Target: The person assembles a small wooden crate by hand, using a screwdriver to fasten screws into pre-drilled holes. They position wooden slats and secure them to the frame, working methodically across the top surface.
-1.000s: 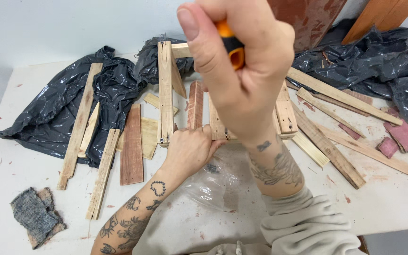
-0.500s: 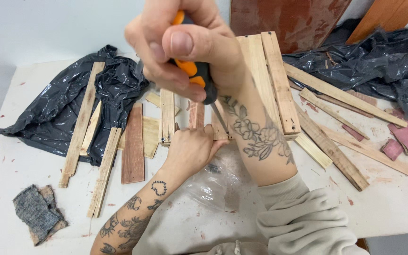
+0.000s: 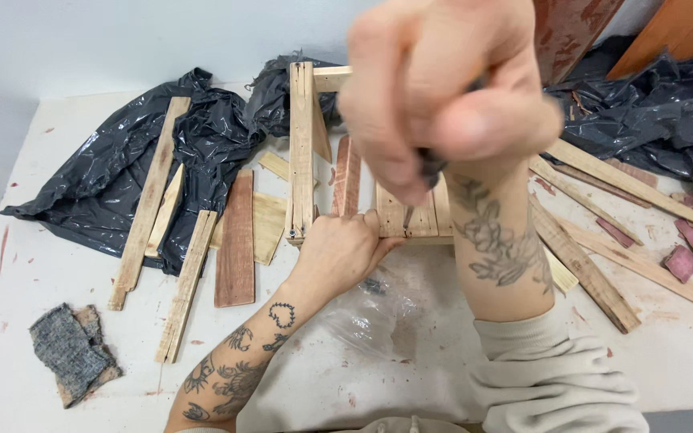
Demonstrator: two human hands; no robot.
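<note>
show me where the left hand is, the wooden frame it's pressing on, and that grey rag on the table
left hand (image 3: 337, 250): head view, on the back of the hand.
wooden frame (image 3: 301, 144): head view, on its upright left slat.
grey rag (image 3: 70, 351): head view, on the middle of the cloth.

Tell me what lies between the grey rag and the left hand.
In the head view, one pale slat and a reddish plank lie between the grey rag and the left hand; otherwise bare white table.

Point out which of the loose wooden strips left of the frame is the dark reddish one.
It is the short reddish-brown plank, lying flat on the table between a pale thin slat and a pale square offcut; the others are light, unstained wood.
</note>
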